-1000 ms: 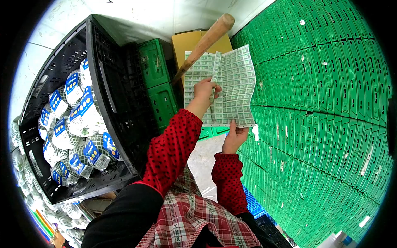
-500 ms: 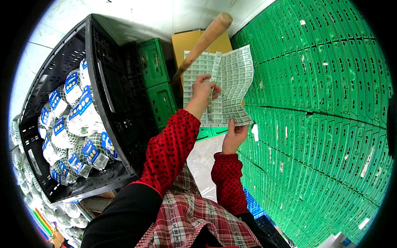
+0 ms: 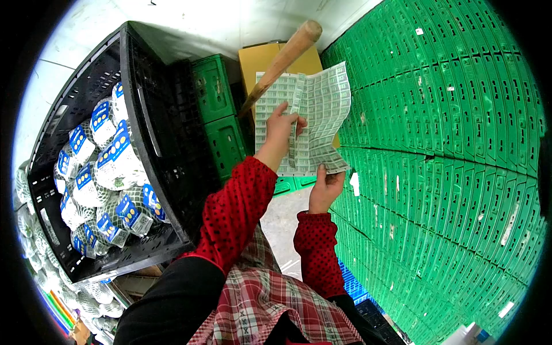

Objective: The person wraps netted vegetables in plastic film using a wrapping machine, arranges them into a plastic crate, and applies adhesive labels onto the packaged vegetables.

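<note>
A sheet of small printed labels (image 3: 329, 98) spreads out in front of me, its right side curling up in a wave. My right hand (image 3: 326, 191) pinches its lower right edge between thumb and fingers. A narrow strip of labels (image 3: 299, 92) runs lengthwise over the sheet's middle. Around this strip the fingers of my left hand (image 3: 280, 131) are closed, with the index finger pointing up along the sheet. Whether the strip is fully separate from the sheet, I cannot tell.
Left, a black crate (image 3: 129, 138) holds several netted white packs (image 3: 118, 164) with blue labels. A wooden handle (image 3: 287, 54) leans over a cardboard box (image 3: 253, 60) behind the sheet. Stacked green crates (image 3: 437, 115) wall the right side; more green crates (image 3: 214, 86) stand behind the black one.
My left hand has shifted very slightly, and the strip's upper end has tipped a little leftward. My right hand keeps its pinch on the sheet's edge.
</note>
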Available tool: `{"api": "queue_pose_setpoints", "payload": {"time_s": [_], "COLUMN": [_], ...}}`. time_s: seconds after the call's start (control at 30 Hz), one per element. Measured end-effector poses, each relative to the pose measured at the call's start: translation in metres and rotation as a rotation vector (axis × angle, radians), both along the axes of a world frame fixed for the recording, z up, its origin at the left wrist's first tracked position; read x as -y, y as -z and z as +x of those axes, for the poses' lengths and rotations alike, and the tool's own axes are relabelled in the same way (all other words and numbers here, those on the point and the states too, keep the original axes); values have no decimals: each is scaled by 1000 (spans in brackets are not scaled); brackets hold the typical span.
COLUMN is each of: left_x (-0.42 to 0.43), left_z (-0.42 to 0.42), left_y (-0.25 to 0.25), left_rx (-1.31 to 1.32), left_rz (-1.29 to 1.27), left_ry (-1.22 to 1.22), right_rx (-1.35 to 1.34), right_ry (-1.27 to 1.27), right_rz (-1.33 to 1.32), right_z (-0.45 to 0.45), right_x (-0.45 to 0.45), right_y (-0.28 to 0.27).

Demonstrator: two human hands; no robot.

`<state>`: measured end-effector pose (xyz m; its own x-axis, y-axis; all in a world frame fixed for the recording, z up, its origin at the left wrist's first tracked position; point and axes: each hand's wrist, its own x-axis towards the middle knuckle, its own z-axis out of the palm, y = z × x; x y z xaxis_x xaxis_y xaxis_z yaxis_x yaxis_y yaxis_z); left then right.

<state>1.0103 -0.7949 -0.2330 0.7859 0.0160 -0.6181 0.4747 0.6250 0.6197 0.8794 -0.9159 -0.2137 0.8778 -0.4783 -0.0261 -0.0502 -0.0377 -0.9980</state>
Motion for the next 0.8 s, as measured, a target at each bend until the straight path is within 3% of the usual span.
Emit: {"api": "queue_pose_setpoints", "payload": {"time_s": [0.1,0.13,0.2,0.27,0.33,0.4,0.5,0.57,0.6,0.63,0.67,0.7,0.77,0.8], "left_x": [8,8,0,-16,-41,-74,-128,-162,-177,-192,-209,-224,-252,-267], "left_z": [-29,-44,-80,-125,-163,-178,-192,-203,-211,-221,-228,-235,-250,-260], "left_y": [-33,-53,-87,-118,-161,-196,-241,-273,-277,-279,-280,-280,-275,-277], "left_rx": [94,130,163,267,320,430,564,643,672,700,694,690,653,689], "left_rz": [100,167,190,191,-9,-89,-67,70,90,117,163,182,169,192], "left_ry": [-155,-225,-167,29,212,341,461,384,324,253,199,116,-8,-43], "right_rx": [26,-13,-31,24,17,127,208,-85,-130,-11,-79,-51,298,362], "right_ry": [37,-10,-64,-191,-247,-547,-718,-863,-835,-709,-604,-599,-684,-821], "right_rz": [-12,-158,-293,-643,-475,-1014,-1152,-1183,-935,-801,-610,-434,-125,-132], "right_z": [2,1,7,11,13,23,22,18,20,16,14,13,5,0], "right_x": [-4,0,1,-6,-17,-28,-29,-36,-26,-34,-52,-70,-131,-160], "right_y": [-13,-11,-8,-3,17,-9,20,-27,-13,-46,-91,-137,-221,-257]}}
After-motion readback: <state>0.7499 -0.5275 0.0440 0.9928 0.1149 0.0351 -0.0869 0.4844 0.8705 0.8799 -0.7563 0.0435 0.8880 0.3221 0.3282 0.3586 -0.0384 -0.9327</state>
